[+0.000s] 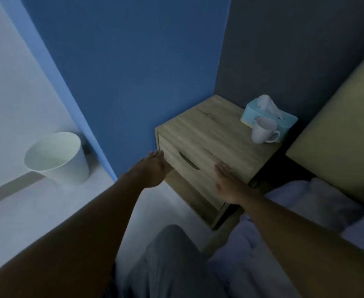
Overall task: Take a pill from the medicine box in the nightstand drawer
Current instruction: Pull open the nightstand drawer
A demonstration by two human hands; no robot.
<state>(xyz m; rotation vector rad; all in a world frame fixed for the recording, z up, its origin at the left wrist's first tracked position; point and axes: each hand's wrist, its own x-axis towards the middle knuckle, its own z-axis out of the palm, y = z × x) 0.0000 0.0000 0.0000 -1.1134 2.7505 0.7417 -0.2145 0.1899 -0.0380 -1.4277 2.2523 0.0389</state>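
Note:
A wooden nightstand [211,130] stands in the corner against the blue wall. Its top drawer [176,162] is closed, with a dark cut-out handle slot in the front. My left hand [153,168] reaches to the drawer's left front corner, fingers at the edge. Flat against the right part of the drawer front lies my right hand [226,179], fingers extended and together. Neither hand holds anything. The medicine box is hidden from view.
A white mug [262,130] and a light blue tissue box [269,115] sit on the nightstand's back right. A white waste bin [58,158] stands on the floor to the left. The bed with pale bedding [305,203] and headboard [344,130] lies right.

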